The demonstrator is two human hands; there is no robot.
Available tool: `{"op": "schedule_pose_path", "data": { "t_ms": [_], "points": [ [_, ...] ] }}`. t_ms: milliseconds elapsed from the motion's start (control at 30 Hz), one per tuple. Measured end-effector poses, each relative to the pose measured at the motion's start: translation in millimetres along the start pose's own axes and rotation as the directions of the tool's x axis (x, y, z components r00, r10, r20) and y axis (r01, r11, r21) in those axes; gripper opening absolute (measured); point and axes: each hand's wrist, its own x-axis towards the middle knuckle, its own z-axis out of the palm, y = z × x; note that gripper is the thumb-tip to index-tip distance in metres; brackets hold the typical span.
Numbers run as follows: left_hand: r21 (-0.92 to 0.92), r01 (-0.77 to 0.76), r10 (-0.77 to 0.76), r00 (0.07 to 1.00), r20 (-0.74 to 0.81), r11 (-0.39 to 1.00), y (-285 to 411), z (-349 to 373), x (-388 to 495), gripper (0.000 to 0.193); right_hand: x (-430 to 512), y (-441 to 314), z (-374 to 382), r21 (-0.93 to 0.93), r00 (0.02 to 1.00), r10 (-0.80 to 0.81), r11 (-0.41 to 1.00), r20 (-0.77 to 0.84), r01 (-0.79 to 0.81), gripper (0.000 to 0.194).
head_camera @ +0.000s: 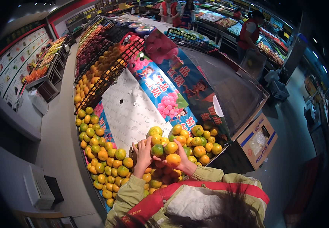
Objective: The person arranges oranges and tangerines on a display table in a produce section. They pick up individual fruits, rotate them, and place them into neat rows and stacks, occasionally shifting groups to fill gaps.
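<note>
Green and orange mandarins (120, 154) lie piled along the near and left edges of a fruit display stand. My left hand (143, 154) rests against the left side of several mandarins at the front of the heap, fingers spread around them. My right hand (183, 159) cups an orange mandarin (173, 160) and touches the one above it. Between the two hands sits a greener mandarin (157, 150). More mandarins (199, 151) lie to the right of my right hand. The undersides of the fruit between my palms are hidden.
White printed cardboard (130, 105) and blue grape-print sheets (164, 88) cover the stand beyond. Black plastic grids (111, 75) border orange fruit (96, 71). An open-windowed carton (257, 142) stands at right. A person in a red vest (249, 34) stands at upper right; others are farther back.
</note>
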Motion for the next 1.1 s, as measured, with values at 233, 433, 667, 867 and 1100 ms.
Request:
{"op": "schedule_pose_path", "data": {
  "t_ms": [233, 433, 667, 867, 1100],
  "points": [
    [-0.092, -0.043, 0.037, 0.997, -0.069, 0.995, -12.5, 3.7, 4.9, 0.050, -3.8, -1.5, -2.7, 0.051, 0.996, 0.007, 0.999, 0.093, -0.011, 0.073],
    [-0.143, 0.085, -0.120, 0.958, -0.259, 0.986, -13.6, 1.3, -0.4, 0.043, -9.4, -2.7, -0.4, 0.008, 0.998, -0.056, 0.998, 0.039, 0.055, 0.071],
    [-0.060, 0.148, -0.159, 0.888, -0.432, 0.987, -31.9, -5.6, 5.2, 0.034, -15.4, 10.3, -0.8, 0.018, 0.997, -0.072, 0.997, -0.024, 0.072, 0.064],
    [-0.243, 0.245, -0.317, 0.889, -0.330, 0.939, -58.1, -14.8, 10.2, 0.029, -17.8, 14.1, 0.4, 0.030, 0.999, -0.029, 0.999, -0.027, 0.030, 0.071],
    [-0.452, 0.169, -0.323, 0.901, -0.288, 0.876, -79.4, -12.9, 10.2, 0.038, -12.7, 18.4, 3.1, -0.051, 0.999, -0.018, 0.999, -0.030, 0.017, 0.071]
  ]
}}
